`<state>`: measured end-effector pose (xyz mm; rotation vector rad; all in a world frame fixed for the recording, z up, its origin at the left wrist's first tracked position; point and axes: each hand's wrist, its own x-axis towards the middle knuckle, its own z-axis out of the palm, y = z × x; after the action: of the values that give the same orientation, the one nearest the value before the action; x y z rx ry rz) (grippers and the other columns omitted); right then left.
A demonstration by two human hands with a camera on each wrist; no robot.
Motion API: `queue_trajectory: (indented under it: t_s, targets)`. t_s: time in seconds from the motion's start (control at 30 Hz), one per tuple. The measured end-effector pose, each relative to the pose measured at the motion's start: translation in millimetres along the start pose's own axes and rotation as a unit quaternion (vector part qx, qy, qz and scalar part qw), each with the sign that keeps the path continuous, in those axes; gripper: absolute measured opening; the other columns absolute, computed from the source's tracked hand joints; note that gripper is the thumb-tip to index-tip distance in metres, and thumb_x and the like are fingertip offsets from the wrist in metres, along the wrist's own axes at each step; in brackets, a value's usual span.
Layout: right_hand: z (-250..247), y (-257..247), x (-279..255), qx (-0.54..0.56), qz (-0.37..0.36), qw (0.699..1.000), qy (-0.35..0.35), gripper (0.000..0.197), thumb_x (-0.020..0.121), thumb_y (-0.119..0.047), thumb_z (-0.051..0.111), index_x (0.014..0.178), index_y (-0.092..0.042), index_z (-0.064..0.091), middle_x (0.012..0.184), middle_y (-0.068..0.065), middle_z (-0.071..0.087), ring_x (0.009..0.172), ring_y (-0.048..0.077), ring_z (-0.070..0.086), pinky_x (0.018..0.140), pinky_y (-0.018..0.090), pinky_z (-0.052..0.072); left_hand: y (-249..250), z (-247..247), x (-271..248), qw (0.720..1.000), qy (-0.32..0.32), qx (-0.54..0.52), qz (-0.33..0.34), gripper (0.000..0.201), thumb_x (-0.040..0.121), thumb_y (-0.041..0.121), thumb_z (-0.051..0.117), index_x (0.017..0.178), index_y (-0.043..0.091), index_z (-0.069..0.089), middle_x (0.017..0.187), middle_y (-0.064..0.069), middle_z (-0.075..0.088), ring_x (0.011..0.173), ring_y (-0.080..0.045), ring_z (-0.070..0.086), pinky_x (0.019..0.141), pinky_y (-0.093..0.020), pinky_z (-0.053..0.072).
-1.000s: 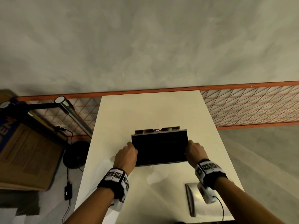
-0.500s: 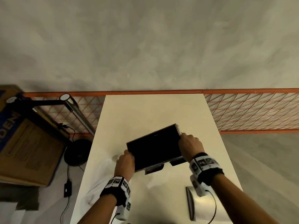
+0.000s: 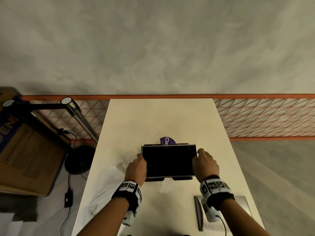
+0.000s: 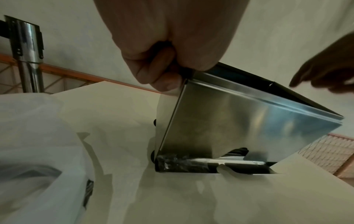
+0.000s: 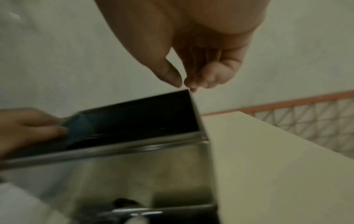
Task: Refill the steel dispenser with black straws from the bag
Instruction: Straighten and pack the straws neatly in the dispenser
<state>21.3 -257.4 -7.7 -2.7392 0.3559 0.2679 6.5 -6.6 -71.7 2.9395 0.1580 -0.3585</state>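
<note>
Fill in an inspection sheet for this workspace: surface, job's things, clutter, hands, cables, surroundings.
Surface: white table, its far end against an orange mesh fence.
Job's things: steel dispenser at mid-table, top open, inside too dark to read; wrapped black straws show in its bottom slot; white bag at the table's left edge.
Clutter: steel plate, perhaps the lid, flat at near right; purple label behind the dispenser.
Hands: left hand grips the dispenser's left rim; right hand holds nothing, fingertips just off the right corner.
Cables: black cable with adapter on the floor, left.
Surroundings: cardboard box, metal post, concrete floor.
</note>
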Motion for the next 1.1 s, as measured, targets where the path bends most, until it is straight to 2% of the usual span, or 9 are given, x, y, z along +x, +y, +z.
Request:
queue_trajectory:
  t_s: [0.07, 0.13, 0.23, 0.27, 0.4, 0.6, 0.77, 0.93, 1.1]
  targets:
    - [11.1, -8.2, -7.3, 0.063, -0.031, 0.997, 0.015, 0.013, 0.094, -0.022, 0.045, 0.096, -0.011, 0.051, 0.102, 0.011, 0.062, 0.092, 0.035, 0.059, 0.069, 0.035, 0.038, 1.0, -1.5, -0.6, 1.0, -0.004, 0.009, 0.002, 0.02, 0.099, 0.005, 0.039, 0.118, 0.005, 0.045, 0.108, -0.013, 0.07, 0.097, -0.035, 0.071, 0.08, -0.042, 0.055]
    - [27.9, -15.4, -4.6, 0.119, -0.031, 0.992, -0.032, 0.022, 0.094, -0.022, 0.047, 0.108, -0.006, 0.053, 0.114, 0.016, 0.061, 0.101, 0.037, 0.057, 0.078, 0.038, 0.043, 2.1, -3.1, -1.4, 1.0, -0.004, 0.006, -0.004, 0.022, 0.099, 0.004, 0.038, 0.12, 0.004, 0.045, 0.109, -0.014, 0.07, 0.098, -0.037, 0.071, 0.081, -0.043, 0.054]
    - [44.3, -26.5, 10.6, 0.155, 0.02, 0.985, -0.078, 0.05, 0.097, -0.024, 0.046, 0.137, 0.004, 0.036, 0.131, 0.025, 0.051, 0.119, 0.04, 0.051, 0.097, 0.041, 0.042, 2.2, -3.9, -1.3, 1.0, -0.008, 0.005, -0.004, 0.024, 0.099, 0.003, 0.038, 0.122, 0.003, 0.044, 0.112, -0.016, 0.069, 0.101, -0.038, 0.07, 0.082, -0.045, 0.053]
    - [47.4, -29.6, 16.4, 0.162, 0.044, 0.982, -0.083, 0.052, 0.097, -0.025, 0.046, 0.137, 0.006, 0.034, 0.131, 0.027, 0.051, 0.119, 0.041, 0.051, 0.097, 0.041, 0.043, 2.2, -4.3, -1.2, 1.0, -0.01, 0.007, -0.005, 0.025, 0.099, 0.003, 0.039, 0.123, 0.003, 0.043, 0.113, -0.016, 0.069, 0.102, -0.038, 0.069, 0.083, -0.045, 0.053]
    - [50.9, -33.1, 30.7, 0.191, 0.099, 0.972, -0.096, 0.043, 0.096, -0.024, 0.048, 0.127, 0.007, 0.046, 0.127, 0.028, 0.055, 0.115, 0.041, 0.055, 0.09, 0.038, 0.044, 2.4, -4.9, 0.8, 1.0, -0.01, 0.007, -0.003, 0.029, 0.099, 0.004, 0.043, 0.128, 0.001, 0.041, 0.116, -0.017, 0.068, 0.106, -0.038, 0.068, 0.085, -0.045, 0.052]
    - [57.3, -28.3, 30.7, 0.211, 0.078, 0.973, -0.054, 0.048, 0.095, -0.022, 0.05, 0.134, 0.005, 0.039, 0.129, 0.028, 0.053, 0.118, 0.042, 0.052, 0.096, 0.04, 0.042, 2.4, -4.3, 4.5, 1.0, -0.007, -0.006, -0.009, 0.03, 0.101, 0.007, 0.043, 0.13, 0.0, 0.04, 0.117, -0.018, 0.067, 0.106, -0.039, 0.068, 0.086, -0.046, 0.052]
    - [51.0, -34.1, 47.8, 0.241, 0.105, 0.961, -0.087, 0.044, 0.097, -0.024, 0.05, 0.129, 0.006, 0.042, 0.127, 0.03, 0.055, 0.116, 0.044, 0.054, 0.09, 0.04, 0.043, 2.0, -3.0, 1.5, 1.0, -0.012, -0.01, -0.011, 0.034, 0.101, 0.007, 0.043, 0.134, -0.001, 0.039, 0.118, -0.018, 0.067, 0.107, -0.039, 0.067, 0.087, -0.045, 0.051]
    - [50.8, -38.0, 50.5, 0.237, 0.118, 0.959, -0.097, 0.051, 0.095, -0.024, 0.054, 0.134, 0.004, 0.039, 0.129, 0.029, 0.056, 0.116, 0.044, 0.056, 0.09, 0.04, 0.045, 3.0, -6.9, 2.7, 1.0, -0.011, -0.007, -0.009, 0.029, 0.099, 0.004, 0.044, 0.127, 0.001, 0.041, 0.117, -0.018, 0.067, 0.107, -0.04, 0.067, 0.086, -0.045, 0.051]
    - [53.9, -33.1, 46.0, 0.171, 0.083, 0.977, -0.092, 0.052, 0.093, -0.021, 0.052, 0.136, 0.003, 0.035, 0.127, 0.028, 0.055, 0.114, 0.044, 0.055, 0.091, 0.042, 0.046, 3.6, -8.7, 5.7, 1.0, -0.012, 0.005, -0.008, 0.028, 0.098, 0.001, 0.039, 0.126, 0.001, 0.041, 0.117, -0.018, 0.066, 0.107, -0.04, 0.067, 0.087, -0.046, 0.051]
